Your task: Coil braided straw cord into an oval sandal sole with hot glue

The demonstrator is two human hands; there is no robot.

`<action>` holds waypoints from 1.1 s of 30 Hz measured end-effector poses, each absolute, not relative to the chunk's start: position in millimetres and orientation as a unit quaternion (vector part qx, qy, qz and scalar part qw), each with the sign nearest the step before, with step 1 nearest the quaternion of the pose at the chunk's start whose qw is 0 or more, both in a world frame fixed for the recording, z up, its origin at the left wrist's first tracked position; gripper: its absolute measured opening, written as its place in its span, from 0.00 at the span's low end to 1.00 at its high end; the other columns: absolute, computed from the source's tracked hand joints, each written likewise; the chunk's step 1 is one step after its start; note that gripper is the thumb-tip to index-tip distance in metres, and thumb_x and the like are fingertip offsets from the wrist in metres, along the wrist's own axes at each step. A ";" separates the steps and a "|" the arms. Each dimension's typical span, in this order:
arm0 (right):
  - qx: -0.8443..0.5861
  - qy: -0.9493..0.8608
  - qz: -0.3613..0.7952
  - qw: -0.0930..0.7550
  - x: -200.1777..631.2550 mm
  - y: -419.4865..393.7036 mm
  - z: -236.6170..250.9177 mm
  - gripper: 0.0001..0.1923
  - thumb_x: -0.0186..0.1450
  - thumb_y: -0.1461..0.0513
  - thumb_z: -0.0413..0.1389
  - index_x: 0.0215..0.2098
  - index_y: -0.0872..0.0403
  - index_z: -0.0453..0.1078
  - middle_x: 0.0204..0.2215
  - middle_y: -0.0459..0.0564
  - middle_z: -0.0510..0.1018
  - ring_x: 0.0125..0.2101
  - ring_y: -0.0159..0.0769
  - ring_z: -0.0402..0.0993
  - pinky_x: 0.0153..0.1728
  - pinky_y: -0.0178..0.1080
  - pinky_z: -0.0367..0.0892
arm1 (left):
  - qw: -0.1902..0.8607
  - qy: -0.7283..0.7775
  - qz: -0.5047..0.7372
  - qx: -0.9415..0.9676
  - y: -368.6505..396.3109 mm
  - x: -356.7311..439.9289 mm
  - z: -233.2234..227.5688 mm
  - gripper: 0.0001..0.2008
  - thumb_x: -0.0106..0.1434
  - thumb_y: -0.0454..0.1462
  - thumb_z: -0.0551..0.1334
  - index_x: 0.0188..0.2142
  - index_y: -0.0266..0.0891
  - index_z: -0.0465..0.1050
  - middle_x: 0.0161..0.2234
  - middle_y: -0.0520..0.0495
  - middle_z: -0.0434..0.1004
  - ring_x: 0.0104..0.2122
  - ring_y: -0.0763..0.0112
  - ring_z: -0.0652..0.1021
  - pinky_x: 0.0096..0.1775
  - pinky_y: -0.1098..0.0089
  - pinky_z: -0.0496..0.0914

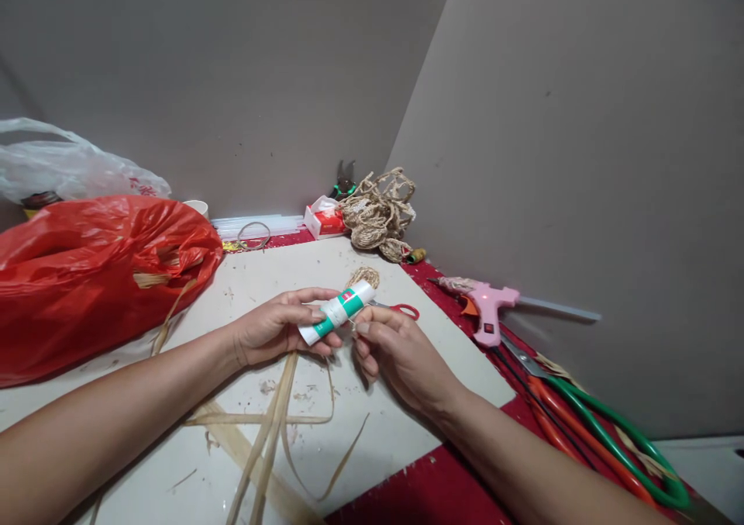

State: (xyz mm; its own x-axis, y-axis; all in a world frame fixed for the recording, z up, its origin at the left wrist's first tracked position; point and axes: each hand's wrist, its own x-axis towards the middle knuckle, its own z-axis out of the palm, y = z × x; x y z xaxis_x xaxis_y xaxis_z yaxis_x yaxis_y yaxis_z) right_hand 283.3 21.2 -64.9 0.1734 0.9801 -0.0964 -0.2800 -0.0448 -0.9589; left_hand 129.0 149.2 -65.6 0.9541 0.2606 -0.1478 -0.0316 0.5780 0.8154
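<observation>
Holding a white-and-green tube [339,312] over the middle of the white board [244,284], you have your left hand [273,327] curled around its lower end and your right hand [392,350] pinching its upper part with bent fingers, along with a thin straw strand. Straw strips [273,432] trail from under your hands toward the board's near edge. Red-handled scissors [404,309] lie just behind your right hand, and a pink glue gun [485,312] lies off the board's right edge.

red bag [98,277], pink glue gun [488,312], twine pile [377,215]

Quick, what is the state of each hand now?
Left hand: closed on the white-green tube.
Right hand: closed, fingers at the same tube.
</observation>
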 end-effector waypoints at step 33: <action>-0.569 -0.458 0.339 0.593 284.9 17.3 -56.7 0.11 0.61 0.54 0.59 0.34 0.52 0.69 0.34 0.47 0.75 0.32 0.33 0.71 0.34 0.37 0.68 | 0.831 0.210 0.236 0.458 148.9 133.4 -59.4 0.15 0.56 0.39 0.68 0.42 0.35 0.74 0.34 0.46 0.77 0.32 0.73 0.77 0.37 0.71 0.71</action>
State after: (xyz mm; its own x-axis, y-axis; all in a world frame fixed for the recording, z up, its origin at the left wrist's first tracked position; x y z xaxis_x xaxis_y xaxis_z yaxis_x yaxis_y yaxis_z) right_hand 284.9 17.3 -56.7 0.3502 0.9233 0.1580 0.1193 0.1234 -0.9852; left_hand 133.4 148.9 -59.4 0.8005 0.5847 -0.1319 -0.2012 0.4695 0.8597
